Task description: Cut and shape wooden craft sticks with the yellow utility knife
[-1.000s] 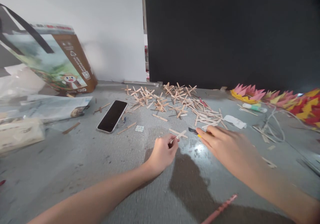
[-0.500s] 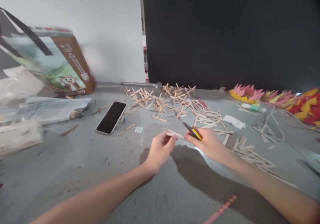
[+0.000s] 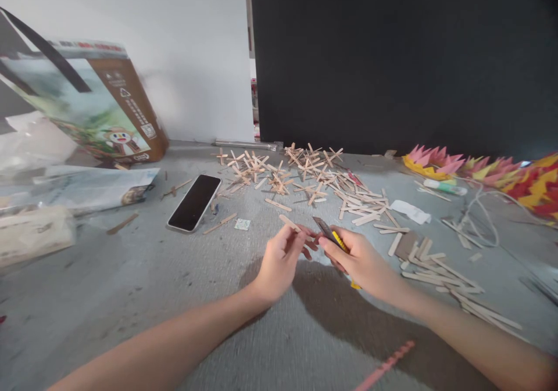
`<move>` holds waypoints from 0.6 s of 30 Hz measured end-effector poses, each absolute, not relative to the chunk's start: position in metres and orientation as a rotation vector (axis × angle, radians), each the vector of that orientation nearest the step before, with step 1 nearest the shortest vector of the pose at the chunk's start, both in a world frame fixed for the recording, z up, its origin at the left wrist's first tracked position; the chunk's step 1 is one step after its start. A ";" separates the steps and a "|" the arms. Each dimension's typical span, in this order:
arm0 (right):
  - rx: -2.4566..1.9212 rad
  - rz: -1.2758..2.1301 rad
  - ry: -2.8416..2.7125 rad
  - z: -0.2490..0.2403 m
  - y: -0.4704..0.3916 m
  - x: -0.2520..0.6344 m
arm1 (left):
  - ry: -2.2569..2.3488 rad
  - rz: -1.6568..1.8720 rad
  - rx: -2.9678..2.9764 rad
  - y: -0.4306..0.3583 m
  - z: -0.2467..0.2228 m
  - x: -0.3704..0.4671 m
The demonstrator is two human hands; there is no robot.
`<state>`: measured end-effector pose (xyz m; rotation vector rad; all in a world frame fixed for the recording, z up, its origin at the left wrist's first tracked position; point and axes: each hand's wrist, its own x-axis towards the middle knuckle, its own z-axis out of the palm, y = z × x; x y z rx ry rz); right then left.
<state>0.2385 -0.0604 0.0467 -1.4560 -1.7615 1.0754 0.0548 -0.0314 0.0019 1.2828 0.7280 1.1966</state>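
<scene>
My left hand [image 3: 282, 258] is closed around a small wooden craft stick [image 3: 289, 222], whose pale end sticks out past the fingers to the upper left. In my right hand [image 3: 358, 257] is a yellow and black utility knife [image 3: 332, 234], its blade pointing up and to the left. The fingertips of both hands are close together over the grey table [image 3: 244, 333]. Exactly where the stick ends between the fingers is hidden. Beyond the hands lies a heap of crossed craft sticks [image 3: 279, 176].
Loose sticks [image 3: 440, 272] lie right of my right arm. A phone [image 3: 195, 203] rests at left, near a printed bag [image 3: 113, 106] and plastic packets [image 3: 100, 187]. Folded-paper pieces [image 3: 436, 161], a glue stick [image 3: 444, 187] and a cable [image 3: 492, 222] are at right. A pink strip [image 3: 386, 368] lies in front.
The stick in my left hand has turned, its end now pointing up and left. My right hand has shifted its hold, and the knife's yellow tail now shows below it.
</scene>
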 end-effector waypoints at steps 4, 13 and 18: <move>-1.493 0.945 -1.843 0.058 -0.069 0.240 | 0.698 1.158 1.189 -0.027 0.002 0.054; -1.440 0.710 -1.969 0.052 -0.077 0.241 | 0.999 1.182 1.424 -0.026 -0.001 0.049; -1.478 0.690 -1.958 0.047 -0.075 0.244 | 1.063 1.195 1.536 -0.026 -0.004 0.047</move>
